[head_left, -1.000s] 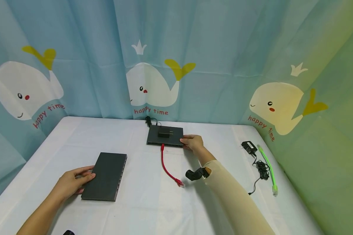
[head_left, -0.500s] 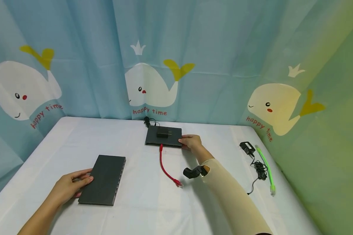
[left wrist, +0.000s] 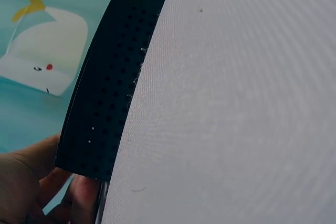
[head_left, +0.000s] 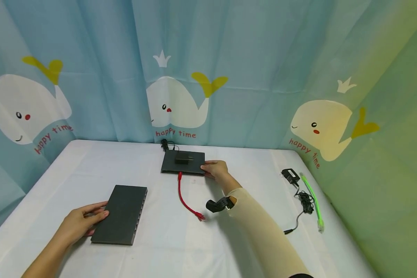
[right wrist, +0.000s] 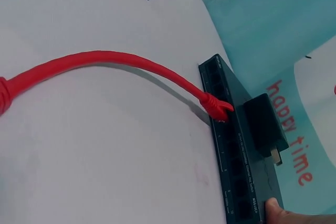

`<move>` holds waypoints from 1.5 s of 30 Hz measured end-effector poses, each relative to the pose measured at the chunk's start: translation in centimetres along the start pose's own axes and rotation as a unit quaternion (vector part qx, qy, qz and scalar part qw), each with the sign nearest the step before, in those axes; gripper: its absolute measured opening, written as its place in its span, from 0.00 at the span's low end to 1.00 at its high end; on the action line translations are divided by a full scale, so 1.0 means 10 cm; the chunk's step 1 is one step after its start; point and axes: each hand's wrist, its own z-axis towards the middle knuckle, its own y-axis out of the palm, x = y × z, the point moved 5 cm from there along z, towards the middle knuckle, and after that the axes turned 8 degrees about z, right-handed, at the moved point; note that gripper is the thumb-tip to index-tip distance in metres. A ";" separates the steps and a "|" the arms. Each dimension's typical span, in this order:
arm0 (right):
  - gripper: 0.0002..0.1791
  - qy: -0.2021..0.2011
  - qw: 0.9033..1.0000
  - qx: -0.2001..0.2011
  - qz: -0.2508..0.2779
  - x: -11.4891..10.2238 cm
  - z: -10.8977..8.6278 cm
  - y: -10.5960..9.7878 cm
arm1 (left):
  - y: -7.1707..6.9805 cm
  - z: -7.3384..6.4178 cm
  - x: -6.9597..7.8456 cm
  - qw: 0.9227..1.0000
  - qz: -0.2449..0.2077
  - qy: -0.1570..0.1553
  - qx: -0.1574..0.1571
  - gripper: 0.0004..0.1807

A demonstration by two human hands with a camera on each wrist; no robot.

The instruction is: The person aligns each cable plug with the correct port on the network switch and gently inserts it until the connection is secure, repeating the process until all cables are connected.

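My left hand [head_left: 77,224] grips the left edge of a black network switch [head_left: 119,214] at the table's front left. Its ports run along its right side. The left wrist view shows that switch [left wrist: 107,82] from a side dotted with small holes. At the back, my right hand [head_left: 216,170] pinches the right end of a second network switch [head_left: 168,162]. A black power adapter [head_left: 182,157] with bare prongs lies on top of it. A red network cable [right wrist: 105,57] is plugged into its front row of ports; the cable's other end lies loose on the table.
On the right lie a black power adapter [head_left: 290,176] with a bundled cord [head_left: 306,202] and a green network cable [head_left: 313,199]. A patterned curtain [head_left: 250,77] borders the white table [head_left: 229,239] behind and at the sides.
My right hand has slid the back switch to the left, with the adapter and red cable moving along. The left switch has come slightly nearer in my left hand.
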 end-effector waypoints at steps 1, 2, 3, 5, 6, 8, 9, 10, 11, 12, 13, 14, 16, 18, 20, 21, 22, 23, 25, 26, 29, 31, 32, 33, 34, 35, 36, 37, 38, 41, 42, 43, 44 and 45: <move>0.21 0.000 1.000 -0.001 0.002 0.00 -0.01 0.03 | 0.00 0.00 0.00 1.000 0.000 -0.001 0.000 0.38; 0.21 0.000 1.000 -0.002 0.004 0.00 -0.02 0.06 | -0.01 0.00 -0.01 1.000 0.001 -0.003 0.001 0.38; 0.21 -0.001 1.000 -0.002 0.006 0.00 -0.02 0.08 | -0.01 -0.01 -0.01 1.000 0.001 -0.004 0.001 0.38; 0.21 -0.002 1.000 -0.002 0.006 0.00 -0.04 0.13 | -0.01 -0.01 -0.01 1.000 0.000 -0.005 0.001 0.38; 0.21 -0.003 1.000 -0.002 0.005 0.00 -0.04 0.15 | -0.01 -0.01 -0.01 1.000 0.000 -0.005 0.002 0.38; 0.20 -0.004 1.000 0.000 0.003 0.01 -0.04 0.19 | -0.01 -0.01 -0.01 1.000 0.000 -0.005 0.002 0.38; 0.20 -0.004 1.000 0.001 0.003 0.01 -0.04 0.21 | -0.01 -0.01 -0.01 1.000 0.000 -0.004 0.003 0.38; 0.20 -0.006 1.000 0.001 0.003 0.01 -0.04 0.23 | -0.01 -0.01 -0.01 1.000 0.000 -0.004 0.003 0.38; 0.20 -0.007 1.000 0.001 0.004 0.02 -0.04 0.25 | -0.01 -0.01 -0.01 1.000 0.000 -0.004 0.003 0.38; 0.20 -0.008 1.000 0.001 0.006 0.02 -0.04 0.27 | -0.01 -0.01 -0.01 1.000 0.000 -0.003 0.003 0.38; 0.20 -0.010 1.000 0.000 0.006 0.02 -0.04 0.29 | -0.01 -0.01 -0.01 1.000 0.001 -0.003 0.003 0.38; 0.20 -0.012 1.000 -0.001 0.007 0.02 -0.05 0.31 | -0.01 -0.01 -0.01 1.000 0.001 -0.002 0.003 0.37; 0.20 -0.016 1.000 -0.001 0.004 0.02 -0.06 0.35 | -0.02 -0.01 -0.01 1.000 0.002 -0.001 0.002 0.37; 0.19 -0.021 1.000 0.000 0.000 0.02 -0.07 0.38 | -0.02 -0.02 -0.01 1.000 0.002 -0.001 0.002 0.37; 0.19 -0.024 1.000 0.002 -0.003 0.03 -0.07 0.41 | -0.02 -0.02 -0.01 1.000 0.000 -0.001 0.001 0.37; 0.19 -0.024 1.000 0.003 -0.003 0.03 -0.06 0.42 | -0.02 -0.02 -0.01 1.000 0.000 -0.002 0.001 0.37; 0.19 -0.025 1.000 0.003 -0.004 0.03 -0.06 0.43 | -0.02 -0.02 -0.01 1.000 -0.001 -0.001 0.001 0.37; 0.19 -0.026 1.000 0.002 -0.003 0.04 -0.06 0.44 | -0.02 -0.03 -0.01 1.000 -0.001 -0.001 0.001 0.37; 0.19 -0.027 1.000 0.000 0.002 0.04 -0.07 0.47 | -0.02 -0.03 0.00 1.000 -0.003 -0.001 0.000 0.37; 0.18 -0.027 1.000 -0.002 0.004 0.04 -0.06 0.48 | -0.02 -0.03 0.00 1.000 -0.003 -0.001 0.000 0.38; 0.18 -0.032 0.999 -0.007 0.010 0.04 -0.09 0.51 | -0.01 -0.03 0.01 1.000 -0.004 -0.001 -0.002 0.38; 0.18 -0.033 0.999 -0.008 0.010 0.04 -0.10 0.53 | -0.01 -0.03 0.01 1.000 -0.006 -0.002 -0.003 0.38; 0.18 -0.033 0.999 -0.008 0.008 0.03 -0.11 0.55 | -0.01 -0.03 0.01 1.000 -0.006 -0.001 -0.003 0.38; 0.18 -0.033 0.999 -0.008 0.006 0.03 -0.12 0.56 | 0.00 -0.03 0.01 1.000 -0.006 -0.001 -0.002 0.38; 0.18 -0.034 0.999 -0.008 0.002 0.03 -0.12 0.57 | 0.00 -0.03 0.01 1.000 -0.006 -0.001 -0.001 0.38; 0.18 -0.035 0.999 -0.007 -0.001 0.02 -0.13 0.58 | 0.00 -0.02 0.00 1.000 -0.006 0.000 0.000 0.38; 0.18 -0.036 0.999 -0.007 -0.002 0.02 -0.13 0.60 | 0.00 -0.02 0.00 1.000 -0.006 0.001 0.001 0.38; 0.18 -0.037 0.999 -0.006 -0.003 0.02 -0.13 0.61 | 0.00 -0.02 0.01 1.000 -0.005 0.002 0.002 0.38; 0.18 -0.038 0.999 -0.006 -0.006 0.01 -0.13 0.62 | 0.00 -0.02 0.01 1.000 -0.004 0.003 0.004 0.37; 0.18 -0.040 0.999 -0.003 -0.008 0.01 -0.13 0.66 | 0.00 -0.02 0.01 1.000 -0.002 0.005 0.007 0.37; 0.18 -0.040 0.999 -0.004 -0.007 0.01 -0.14 0.67 | 0.01 -0.02 0.01 1.000 -0.002 0.006 0.007 0.37; 0.18 -0.040 0.999 -0.003 -0.007 0.01 -0.14 0.68 | 0.01 -0.02 0.01 1.000 -0.002 0.006 0.008 0.37; 0.18 -0.039 0.999 -0.004 -0.007 0.02 -0.14 0.70 | 0.01 -0.02 0.01 1.000 -0.001 0.006 0.008 0.37; 0.18 -0.039 0.999 -0.005 -0.006 0.02 -0.15 0.71 | 0.01 -0.02 0.01 1.000 0.000 0.006 0.008 0.37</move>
